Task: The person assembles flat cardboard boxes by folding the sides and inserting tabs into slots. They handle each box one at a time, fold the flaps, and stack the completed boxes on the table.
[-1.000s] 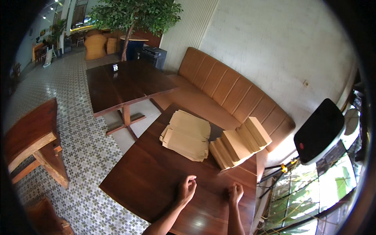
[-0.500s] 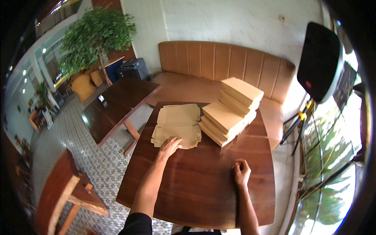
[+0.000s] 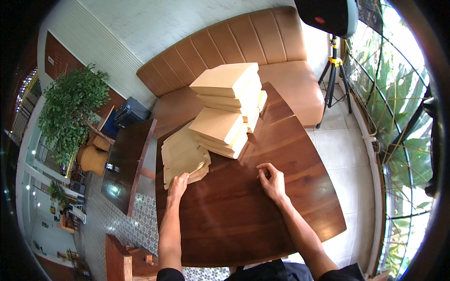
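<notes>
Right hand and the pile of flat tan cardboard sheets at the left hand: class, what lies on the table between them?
In the head view, only bare dark wooden table separates the right hand from the flat tan cardboard sheets.

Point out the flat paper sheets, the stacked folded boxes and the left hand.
flat paper sheets (image 3: 180, 152), head view, bare middle of the top sheet.
stacked folded boxes (image 3: 225, 79), head view, top face of the tallest stack.
left hand (image 3: 178, 185), head view, back of the hand.

Bare forearms, black sleeves at elbows, dark trousers.
</notes>
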A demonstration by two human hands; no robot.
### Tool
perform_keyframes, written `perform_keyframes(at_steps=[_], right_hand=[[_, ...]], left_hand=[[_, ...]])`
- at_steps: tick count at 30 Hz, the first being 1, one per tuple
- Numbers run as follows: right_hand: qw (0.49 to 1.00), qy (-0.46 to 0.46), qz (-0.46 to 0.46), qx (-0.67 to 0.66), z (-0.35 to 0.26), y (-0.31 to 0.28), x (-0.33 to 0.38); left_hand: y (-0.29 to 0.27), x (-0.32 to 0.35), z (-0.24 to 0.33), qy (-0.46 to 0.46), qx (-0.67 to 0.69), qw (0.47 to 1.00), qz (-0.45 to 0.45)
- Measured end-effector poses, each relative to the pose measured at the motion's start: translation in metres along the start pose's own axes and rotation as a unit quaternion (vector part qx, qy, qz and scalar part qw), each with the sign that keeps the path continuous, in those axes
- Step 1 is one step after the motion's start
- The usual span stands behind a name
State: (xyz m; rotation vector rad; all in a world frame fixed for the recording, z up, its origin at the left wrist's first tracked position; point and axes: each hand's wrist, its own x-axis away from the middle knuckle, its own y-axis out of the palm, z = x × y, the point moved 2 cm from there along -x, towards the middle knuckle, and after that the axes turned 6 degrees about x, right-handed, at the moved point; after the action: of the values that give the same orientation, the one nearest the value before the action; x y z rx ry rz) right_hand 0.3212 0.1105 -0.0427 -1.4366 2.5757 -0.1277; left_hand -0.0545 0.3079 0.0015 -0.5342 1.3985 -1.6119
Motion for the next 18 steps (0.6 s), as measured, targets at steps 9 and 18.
perform_keyframes(at_steps=[9, 18], right_hand=[[1.0, 0.009, -0.005, 0.004, 0.001, 0.0, -0.001], [1.0, 0.01, -0.016, -0.013, 0.0, -0.001, -0.001]], left_hand=[[-0.021, -0.019, 0.001, -0.089, 0.027, 0.995, -0.041], [-0.073, -0.014, -0.001, -0.069, 0.083, 0.988, 0.106]])
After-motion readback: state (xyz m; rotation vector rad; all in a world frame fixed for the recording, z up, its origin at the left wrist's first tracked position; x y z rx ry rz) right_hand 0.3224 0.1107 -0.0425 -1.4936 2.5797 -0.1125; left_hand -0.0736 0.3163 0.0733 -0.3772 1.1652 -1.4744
